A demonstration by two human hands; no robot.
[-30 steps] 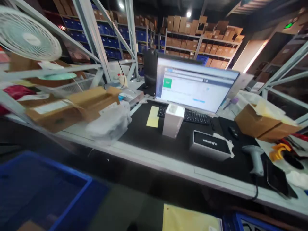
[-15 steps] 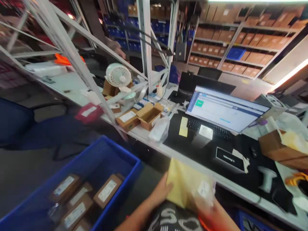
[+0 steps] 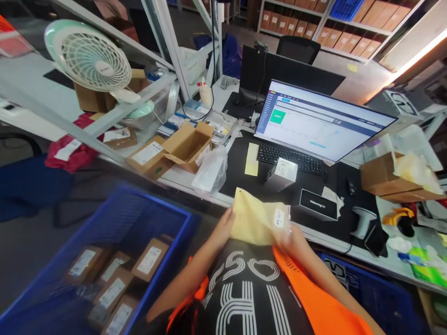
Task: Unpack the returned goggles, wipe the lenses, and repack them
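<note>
A pale yellow envelope (image 3: 249, 218) is held up in front of my chest, spread between both hands. My left hand (image 3: 224, 227) is closed on its left edge, the thumb near the front. At the right end, my right hand (image 3: 287, 236) grips the envelope together with a small clear plastic bag (image 3: 288, 222) bearing a white label (image 3: 279, 217). What is inside the bag cannot be made out. Just beyond the envelope, on the black desk mat, stand a white-and-grey box (image 3: 283, 173) and a black box with white lettering (image 3: 318, 204).
To the left, a blue crate (image 3: 153, 195) holds several labelled brown boxes (image 3: 151, 263). An opened carton (image 3: 188, 146), a plastic bag (image 3: 211, 170) and a fan (image 3: 92, 58) stand by the metal frame. A monitor (image 3: 314, 125), keyboard (image 3: 289, 158) and scanner (image 3: 363, 222) are on the desk.
The view has tilted down and swung somewhat, bringing the desk closer. The envelope, blurred before, now shows sharply; both hands keep their hold on it.
</note>
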